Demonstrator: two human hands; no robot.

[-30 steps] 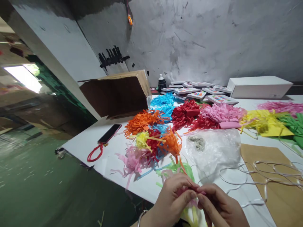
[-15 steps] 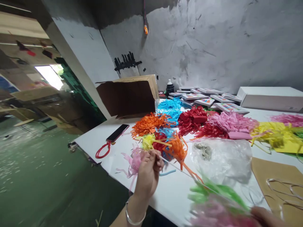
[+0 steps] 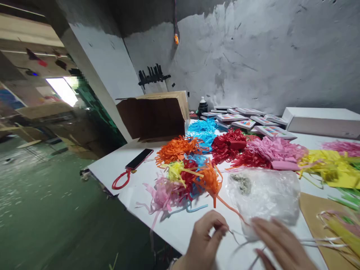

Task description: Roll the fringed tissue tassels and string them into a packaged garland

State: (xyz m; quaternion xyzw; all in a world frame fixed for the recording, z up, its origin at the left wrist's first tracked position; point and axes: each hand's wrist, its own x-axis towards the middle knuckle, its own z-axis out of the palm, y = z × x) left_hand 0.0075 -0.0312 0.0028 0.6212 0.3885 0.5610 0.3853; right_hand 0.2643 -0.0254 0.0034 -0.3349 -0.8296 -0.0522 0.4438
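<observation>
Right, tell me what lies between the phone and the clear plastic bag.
In the head view, going across from the phone to the plastic bag, there are bunched yellow strips, then red strips, then orange strips.

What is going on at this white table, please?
A person is working bare-handed. The left hand pinches a thin, curved strand; the right hand, blurred, is beside it, and I cannot tell whether it holds anything. Beyond them lie a crumpled, translucent plastic bag and colourful heaps of thin, paper-like strips. At the right edge, a yellow, pink and green bundle lies on a flat brown sheet.
</observation>
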